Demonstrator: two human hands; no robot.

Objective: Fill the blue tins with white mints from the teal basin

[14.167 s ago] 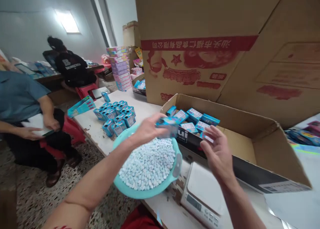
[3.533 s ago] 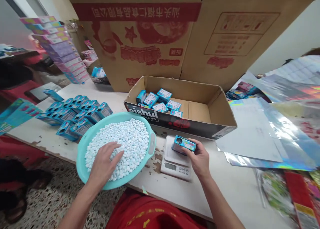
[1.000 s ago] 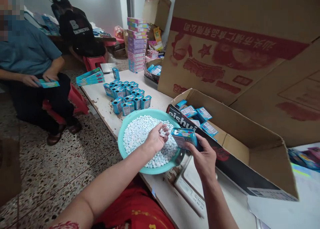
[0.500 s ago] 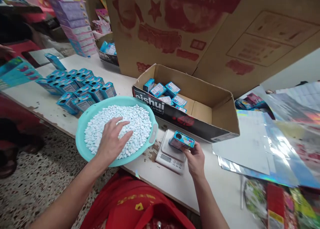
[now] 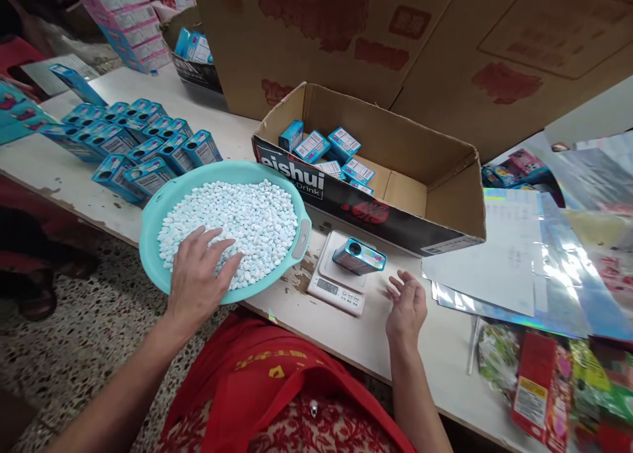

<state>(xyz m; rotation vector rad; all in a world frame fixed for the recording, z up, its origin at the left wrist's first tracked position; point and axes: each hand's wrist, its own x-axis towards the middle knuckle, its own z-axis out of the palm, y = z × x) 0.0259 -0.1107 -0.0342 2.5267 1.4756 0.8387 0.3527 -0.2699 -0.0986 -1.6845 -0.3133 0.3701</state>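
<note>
your left hand lies palm down in the teal basin, fingers spread over the heap of small pale blue candies, its grip open and closed on nothing. the basin sits at the near edge of the desk, partly hanging over it. your right hand rests low on the desk just to the right of the small white scale, fingers loose and slightly curled, grip open and empty, not touching the scale. the blue tin lies on its side on the scale's platform, round opening facing left, apart from both hands. the scale's display is lit, but its digits are too small to read. behind the scale stands a shallow cardboard box with a few small blue boxes gathered in its left end. to the left of the basin, more blue tins stand in rows on the desk. a large printed carton rises behind it all. shiny sheets are spread on the right, with colourful packets at the near right corner.
</note>
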